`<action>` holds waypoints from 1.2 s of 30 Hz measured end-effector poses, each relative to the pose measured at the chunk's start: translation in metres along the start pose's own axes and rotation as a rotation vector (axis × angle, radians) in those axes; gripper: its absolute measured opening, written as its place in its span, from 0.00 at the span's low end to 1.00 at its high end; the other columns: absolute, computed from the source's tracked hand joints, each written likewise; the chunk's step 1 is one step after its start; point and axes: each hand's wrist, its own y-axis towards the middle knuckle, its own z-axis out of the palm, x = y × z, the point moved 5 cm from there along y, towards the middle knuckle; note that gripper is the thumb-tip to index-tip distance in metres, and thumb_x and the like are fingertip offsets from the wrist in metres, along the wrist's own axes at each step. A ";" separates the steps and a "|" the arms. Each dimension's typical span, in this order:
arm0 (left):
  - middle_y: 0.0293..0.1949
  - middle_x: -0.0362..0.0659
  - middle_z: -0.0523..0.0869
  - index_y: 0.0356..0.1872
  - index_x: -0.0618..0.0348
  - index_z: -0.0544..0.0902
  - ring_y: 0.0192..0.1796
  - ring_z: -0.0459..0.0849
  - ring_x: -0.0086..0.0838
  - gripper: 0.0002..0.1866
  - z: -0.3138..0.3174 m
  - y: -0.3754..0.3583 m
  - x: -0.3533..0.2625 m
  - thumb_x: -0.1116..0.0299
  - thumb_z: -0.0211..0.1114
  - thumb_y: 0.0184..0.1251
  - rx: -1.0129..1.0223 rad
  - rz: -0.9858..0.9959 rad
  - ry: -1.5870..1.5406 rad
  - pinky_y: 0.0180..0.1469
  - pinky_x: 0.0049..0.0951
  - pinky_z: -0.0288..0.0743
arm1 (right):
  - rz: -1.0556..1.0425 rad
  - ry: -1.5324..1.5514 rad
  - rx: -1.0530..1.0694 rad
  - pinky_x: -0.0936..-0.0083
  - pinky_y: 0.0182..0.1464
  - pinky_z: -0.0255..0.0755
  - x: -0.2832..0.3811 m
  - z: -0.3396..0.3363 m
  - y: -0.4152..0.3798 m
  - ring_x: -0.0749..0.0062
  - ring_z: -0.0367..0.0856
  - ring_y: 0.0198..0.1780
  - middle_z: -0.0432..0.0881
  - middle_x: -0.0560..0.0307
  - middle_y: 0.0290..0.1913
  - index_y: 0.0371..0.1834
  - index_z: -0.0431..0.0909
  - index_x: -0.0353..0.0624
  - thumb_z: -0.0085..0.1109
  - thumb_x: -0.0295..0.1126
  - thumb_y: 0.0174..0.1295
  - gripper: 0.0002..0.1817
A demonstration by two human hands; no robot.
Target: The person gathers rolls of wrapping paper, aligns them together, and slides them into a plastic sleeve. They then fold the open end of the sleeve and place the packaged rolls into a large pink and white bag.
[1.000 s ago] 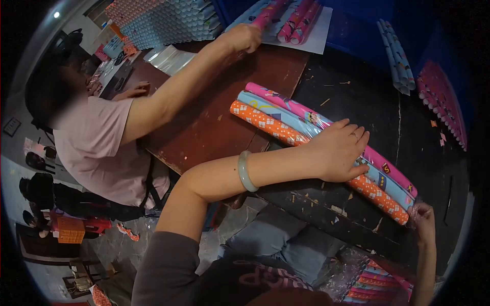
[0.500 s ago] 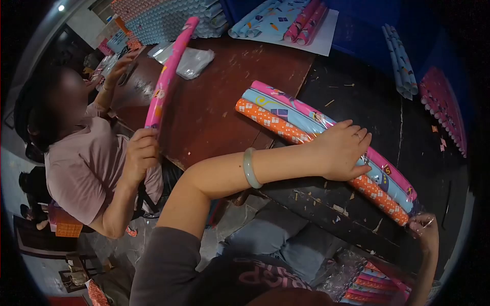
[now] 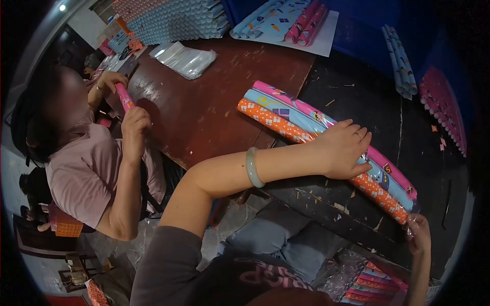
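Observation:
Three rolls of wrapping paper [image 3: 286, 118], pink, light blue and orange with patterns, lie side by side in a clear plastic sleeve, slanting across the dark table. My left hand [image 3: 343, 149] rests over their middle, fingers bent across the far side and thumb on the near side, holding them. At their near right end, my right hand [image 3: 418, 233] pinches the gathered clear plastic sleeve [image 3: 411, 222]; its fingertips are partly hidden by shine on the film.
A co-worker [image 3: 84, 168] on the left holds a pink roll [image 3: 124, 96]. Clear bags [image 3: 185, 60] lie on the red-brown table [image 3: 219, 102]. More rolls [image 3: 270, 23] sit on a white sheet, with blue rolls [image 3: 399, 61] and stacked pink rolls [image 3: 444, 109] at right. Wrapped rolls [image 3: 372, 283] lie below.
The co-worker's pink roll has swung down from upright towards their other hand, which now touches its far end. My hands and the three rolls have hardly moved.

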 end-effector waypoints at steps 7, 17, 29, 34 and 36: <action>0.61 0.59 0.75 0.62 0.73 0.69 0.65 0.72 0.46 0.35 -0.003 0.005 -0.001 0.46 0.52 0.70 0.044 -0.010 -0.001 0.70 0.43 0.59 | 0.096 -0.018 0.031 0.87 0.19 0.64 0.013 0.018 -0.005 0.84 0.73 0.21 0.79 0.62 0.24 0.31 0.78 0.40 0.64 0.31 0.63 0.08; 0.60 0.58 0.76 0.62 0.73 0.70 0.65 0.73 0.44 0.34 -0.007 0.004 -0.003 0.47 0.52 0.71 -0.006 0.062 0.079 0.70 0.42 0.60 | -0.089 -0.382 0.321 0.83 0.26 0.62 0.041 0.042 -0.015 0.85 0.68 0.24 0.75 0.65 0.23 0.41 0.83 0.35 0.68 0.30 0.61 0.10; 0.58 0.58 0.77 0.61 0.73 0.71 0.63 0.75 0.45 0.33 -0.009 0.006 -0.002 0.48 0.53 0.70 -0.010 0.052 0.094 0.69 0.42 0.61 | 0.098 -0.133 0.273 0.86 0.26 0.63 0.041 0.036 -0.019 0.86 0.70 0.26 0.76 0.65 0.26 0.38 0.83 0.36 0.66 0.32 0.62 0.09; 0.57 0.58 0.78 0.60 0.73 0.72 0.62 0.75 0.45 0.33 -0.009 0.004 -0.002 0.49 0.54 0.70 -0.037 0.070 0.084 0.69 0.42 0.62 | -0.514 -0.521 0.358 0.85 0.31 0.67 0.045 0.030 -0.015 0.85 0.72 0.32 0.75 0.64 0.37 0.42 0.85 0.40 0.66 0.26 0.60 0.08; 0.57 0.58 0.78 0.60 0.73 0.72 0.62 0.75 0.45 0.33 -0.009 0.004 -0.002 0.49 0.54 0.70 -0.049 0.068 0.082 0.68 0.42 0.63 | -0.324 -0.383 0.321 0.84 0.34 0.68 0.047 0.030 -0.020 0.83 0.73 0.35 0.74 0.63 0.40 0.40 0.85 0.40 0.67 0.26 0.59 0.07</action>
